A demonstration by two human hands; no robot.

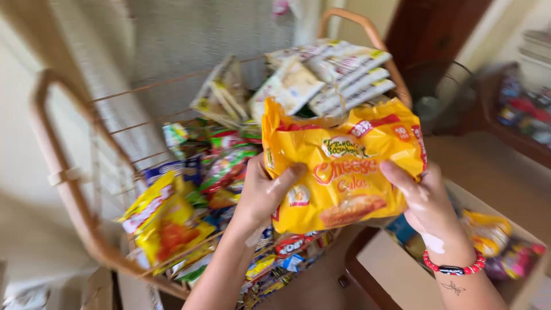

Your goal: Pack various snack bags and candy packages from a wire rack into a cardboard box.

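Pale wall (23, 115) at left, dark wooden door (430, 28) upper right, tan floor (493, 166), soft daylight.

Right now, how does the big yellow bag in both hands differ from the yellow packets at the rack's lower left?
The big yellow bag is held up off the rack by the left hand and right hand; the yellow packets lie untouched on the wire rack. The bag is larger and shows a cake picture; the packets show red-orange patches. Both are glossy yellow snack wrappers.
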